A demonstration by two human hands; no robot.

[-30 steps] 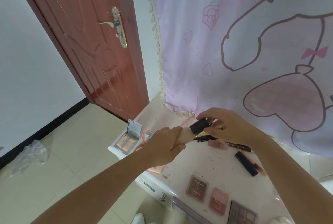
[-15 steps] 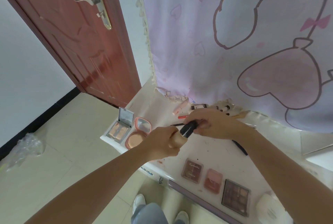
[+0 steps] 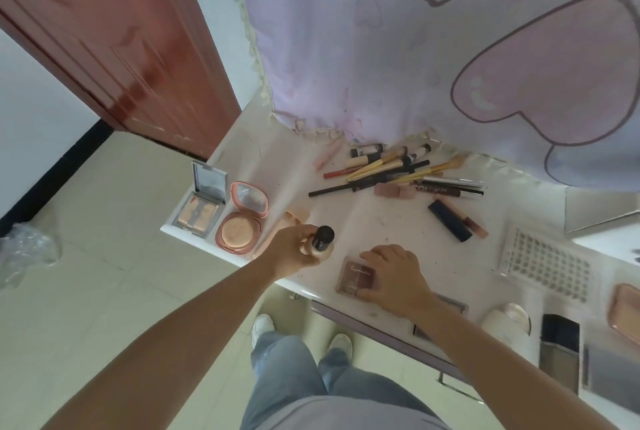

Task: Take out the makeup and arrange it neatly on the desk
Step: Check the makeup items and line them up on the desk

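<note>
The left hand (image 3: 292, 249) grips a foundation bottle (image 3: 320, 245) by its beige body, black cap up, standing it near the front edge of the desk (image 3: 381, 221), just right of the round pink compact (image 3: 240, 223). Half a second ago both hands met at this bottle, the right one pinching its cap above the desk; now the right hand (image 3: 394, 279) has let go and come down onto the brown palette (image 3: 355, 278), fingers curled over its far and right edges and thumb at its near edge, holding it flat on the desk. The bottle has dropped from mid-air to the surface, or very close to it; actual contact cannot be told. The camera has also tilted downward: the door (image 3: 121, 48) handle has gone out of view, and jeans and white shoes now show under the desk edge. Left of the pink compact lies an open silver compact (image 3: 201, 202), lids of both raised. At the back, below the curtain (image 3: 415, 48), a loose heap of brushes (image 3: 391, 166) and pencils lies unsorted, with a dark lipstick tube (image 3: 449, 221) apart to its right. A clear grid tray (image 3: 543, 265), a white jar (image 3: 507, 327) and a dark rectangular bottle (image 3: 559, 346) sit at the right end. A second palette shows partly from under the right wrist.
</note>
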